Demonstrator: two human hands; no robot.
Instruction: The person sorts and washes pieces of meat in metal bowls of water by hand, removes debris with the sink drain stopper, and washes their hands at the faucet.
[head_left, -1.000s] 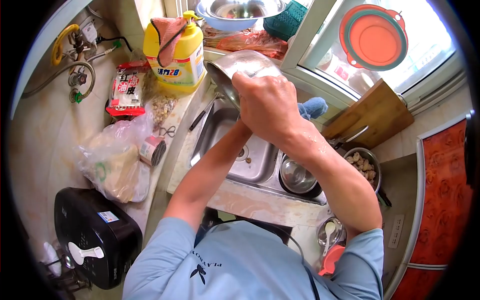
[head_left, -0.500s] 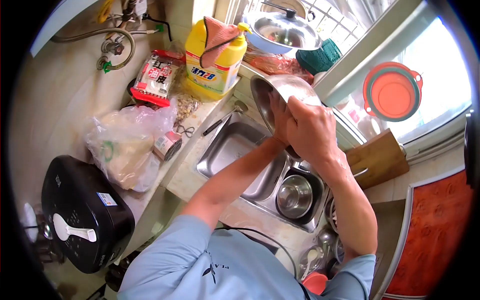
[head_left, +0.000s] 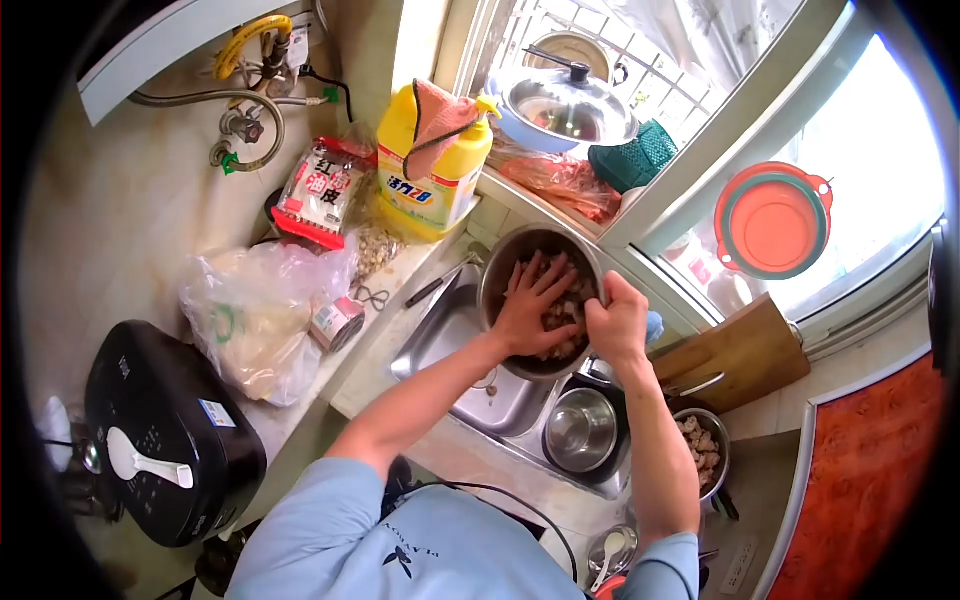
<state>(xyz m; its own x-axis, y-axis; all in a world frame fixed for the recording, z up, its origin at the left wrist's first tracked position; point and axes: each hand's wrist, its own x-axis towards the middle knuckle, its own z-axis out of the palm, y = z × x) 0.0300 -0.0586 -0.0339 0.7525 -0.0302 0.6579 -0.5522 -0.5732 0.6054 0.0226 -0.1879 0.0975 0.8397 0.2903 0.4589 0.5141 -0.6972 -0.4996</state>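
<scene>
A round steel pot (head_left: 491,290) is held over the sink (head_left: 425,338), its opening turned up toward me. Inside it lie brownish chunks of food (head_left: 562,318), whose kind I cannot make out. My left hand (head_left: 535,312) reaches into the pot, palm down with fingers spread over the chunks. The pot's right rim is gripped by my right hand (head_left: 618,318), with the thumb side up. A small dark bit of food (head_left: 491,390) rests in the sink's left basin.
In the sink's right basin stands a steel bowl (head_left: 581,430). A pot of pale chunks (head_left: 708,455) sits to the right, below a wooden cutting board (head_left: 745,350). Leftward are a yellow detergent jug (head_left: 425,190), a plastic bag (head_left: 255,320) and a black rice cooker (head_left: 175,430).
The pot has gone from steeply tilted to facing up, lower over the sink. My left hand now spreads over the chunks. The pot of pale chunks at right has come more into view.
</scene>
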